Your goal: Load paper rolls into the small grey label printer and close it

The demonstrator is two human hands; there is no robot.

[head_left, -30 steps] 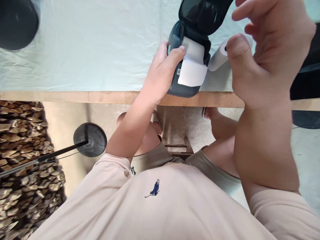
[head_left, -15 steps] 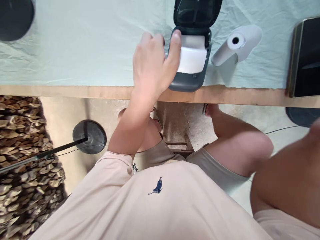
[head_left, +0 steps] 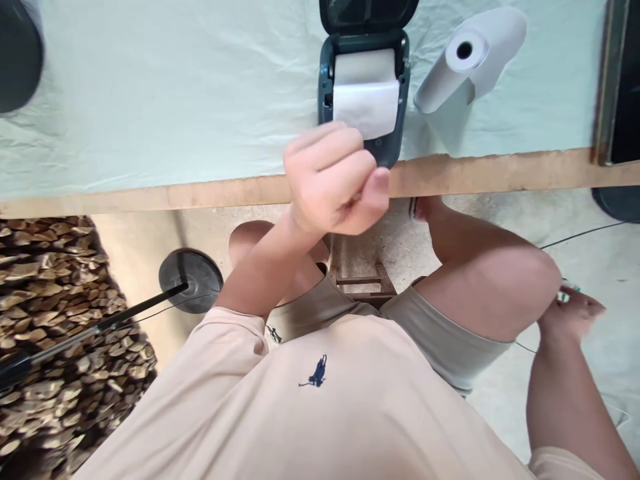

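Note:
My left hand [head_left: 337, 177] is closed in a fist over the table's front edge, and nothing shows sticking out of it. Just beyond it stands a dark label printer [head_left: 403, 100] with its lid [head_left: 370, 13] raised. Inside the printer sits a white paper roll [head_left: 365, 65], its loose end [head_left: 367, 110] lying forward over the front. The fist hides the printer's near left corner. Low at the right, beside my knee, my right hand [head_left: 570, 313] is closed around a small green-and-white thing [head_left: 565, 290], mostly hidden by the fingers.
Right of the printer, another white paper roll [head_left: 443, 77] stands partly unrolled on the pale green cloth [head_left: 175, 93]. A dark flat-screened device [head_left: 625, 87] overhangs the table's right side. At the far left is a dark round object [head_left: 17, 57]. Below are a stand base [head_left: 190, 280] and stacked firewood [head_left: 55, 300].
My left hand has drawn back from the printer's left side toward me and curled into a fist. My right hand has come into clear view, lower by the knee. The camera view has shifted.

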